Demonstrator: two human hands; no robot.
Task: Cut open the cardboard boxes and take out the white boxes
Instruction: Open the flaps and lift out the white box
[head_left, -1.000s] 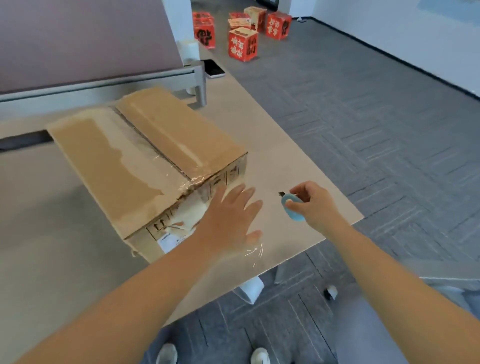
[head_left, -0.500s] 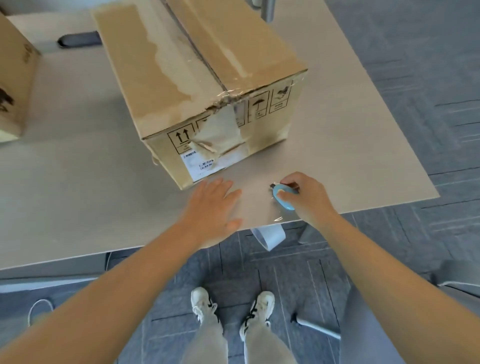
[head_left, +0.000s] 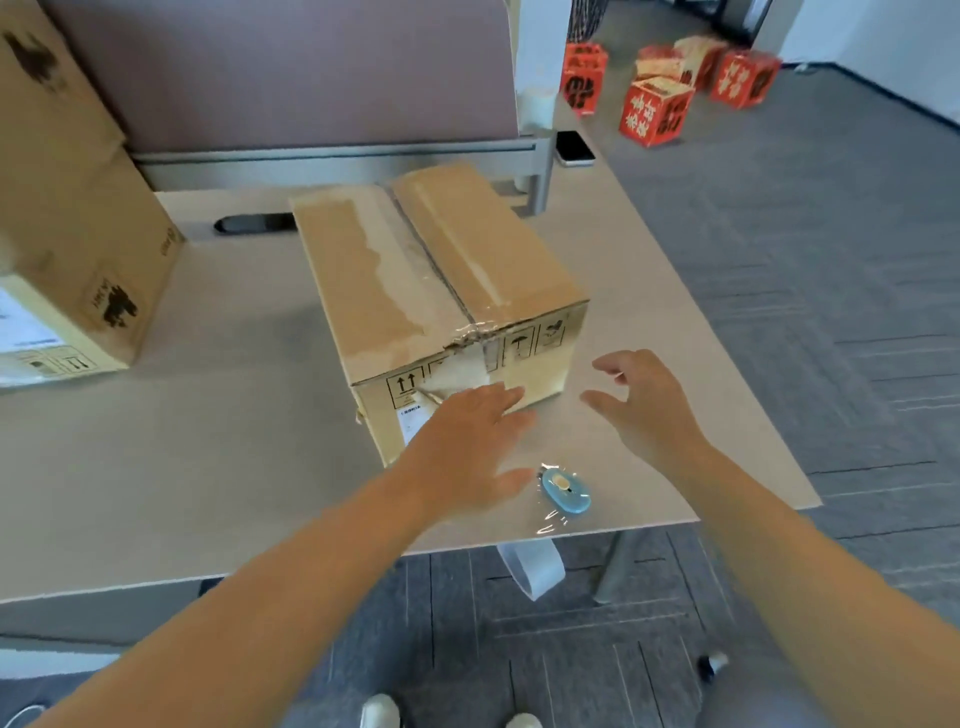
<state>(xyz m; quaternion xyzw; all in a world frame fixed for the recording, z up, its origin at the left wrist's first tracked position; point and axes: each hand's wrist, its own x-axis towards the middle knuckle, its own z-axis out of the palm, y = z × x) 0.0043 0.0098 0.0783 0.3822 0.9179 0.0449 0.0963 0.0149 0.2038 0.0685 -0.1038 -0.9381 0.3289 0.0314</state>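
- Head view, hands: both are empty with fingers spread. The left hand (head_left: 467, 452) reaches over the near face of the cardboard box (head_left: 441, 312), its fingertips at or just short of the torn tape there; contact I cannot confirm. The right hand (head_left: 644, 410) hovers beside the box's near right corner, fingers loosely parted, gripping nothing.
- Head view, tool: the blue cutter (head_left: 565, 491) lies loose on the table (head_left: 208, 467), near the front edge, between the 2 forearms, with a scrap of clear tape around it.
- Head view, box: it sits in the middle of the table, flaps down. The centre seam looks slit along the top, and tape is crumpled where the seam meets the near edge. No white boxes are visible; they are presumably inside.
- Head view, surroundings: a 2nd cardboard box (head_left: 78, 218) stands at the left, seemingly unopened. Red boxes (head_left: 655, 111) sit on the floor beyond, and a phone (head_left: 574, 148) lies at the table's far corner.
- Step in hand, as I judge it: cutting on this box seems done, and opening comes next.
- Next move: get fingers under the 2 top flaps at the seam and fold them outward. The crumpled tape at the near edge may resist.
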